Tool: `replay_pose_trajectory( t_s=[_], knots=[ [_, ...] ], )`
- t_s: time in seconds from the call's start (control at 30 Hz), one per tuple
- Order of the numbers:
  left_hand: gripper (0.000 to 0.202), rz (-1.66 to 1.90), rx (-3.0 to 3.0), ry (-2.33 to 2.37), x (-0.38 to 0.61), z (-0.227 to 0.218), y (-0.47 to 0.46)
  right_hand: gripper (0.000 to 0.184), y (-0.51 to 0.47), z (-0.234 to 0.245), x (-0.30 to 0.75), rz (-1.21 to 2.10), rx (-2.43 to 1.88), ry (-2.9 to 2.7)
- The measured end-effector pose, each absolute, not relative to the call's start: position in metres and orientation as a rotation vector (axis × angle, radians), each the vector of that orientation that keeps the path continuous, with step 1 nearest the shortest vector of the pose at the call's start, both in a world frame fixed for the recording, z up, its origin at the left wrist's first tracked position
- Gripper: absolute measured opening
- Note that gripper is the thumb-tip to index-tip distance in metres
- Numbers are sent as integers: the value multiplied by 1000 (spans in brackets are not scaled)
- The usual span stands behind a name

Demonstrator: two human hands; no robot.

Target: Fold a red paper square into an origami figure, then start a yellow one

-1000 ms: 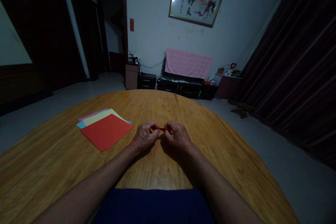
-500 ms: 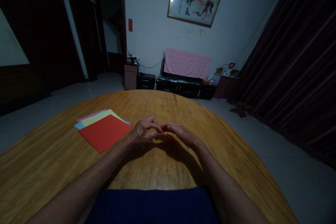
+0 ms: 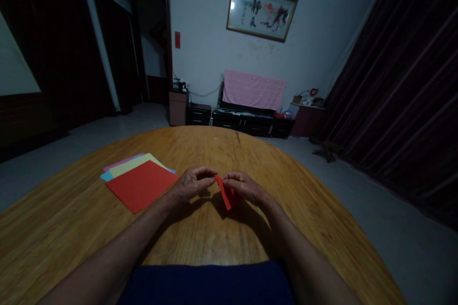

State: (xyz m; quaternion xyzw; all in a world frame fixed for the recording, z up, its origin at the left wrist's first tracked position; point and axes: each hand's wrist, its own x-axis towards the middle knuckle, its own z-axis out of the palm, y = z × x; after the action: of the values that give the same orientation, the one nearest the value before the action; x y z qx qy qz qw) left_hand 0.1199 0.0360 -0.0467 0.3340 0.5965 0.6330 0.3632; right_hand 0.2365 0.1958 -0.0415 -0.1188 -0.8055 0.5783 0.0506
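Observation:
A small piece of folded red paper [image 3: 228, 195] is held up over the table in front of me, one pointed end hanging down. My right hand [image 3: 243, 185] pinches its upper edge between thumb and fingers. At the paper's upper left tip, my left hand [image 3: 196, 182] has its thumb and forefinger closed on the corner. The exact folds are too small and dark to make out. Left of my left hand lies a large red sheet [image 3: 141, 187], on top of yellow [image 3: 123, 167], blue and pink sheets.
The round wooden table [image 3: 200, 243] spreads under both hands, its curved edge beyond them. Across the room stand a low black cabinet [image 3: 243, 123] and a screen draped with a pink cloth [image 3: 252, 90]. Dark curtains [image 3: 393, 95] hang at right.
The folded red paper has turned so that its broad red face and hanging point now show; before, only a thin edge was visible. Both hands stay close together around it.

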Motion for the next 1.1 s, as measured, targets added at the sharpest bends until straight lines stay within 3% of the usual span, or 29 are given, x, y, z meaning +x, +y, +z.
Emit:
replay_pose_trajectory(
  t_s=[0.13,0.63,1.1],
  knots=[
    [17,1594,675,1449,119,-53,36,13,194,-43,236,1650,-348,-2471],
    [20,1544,612,1351,114,-55,36,17,177,-32,237,1599,-470,-2461],
    [21,1545,632,1392,113,-59,38,15,168,-31,242,1838,-528,-2315]
  ],
)
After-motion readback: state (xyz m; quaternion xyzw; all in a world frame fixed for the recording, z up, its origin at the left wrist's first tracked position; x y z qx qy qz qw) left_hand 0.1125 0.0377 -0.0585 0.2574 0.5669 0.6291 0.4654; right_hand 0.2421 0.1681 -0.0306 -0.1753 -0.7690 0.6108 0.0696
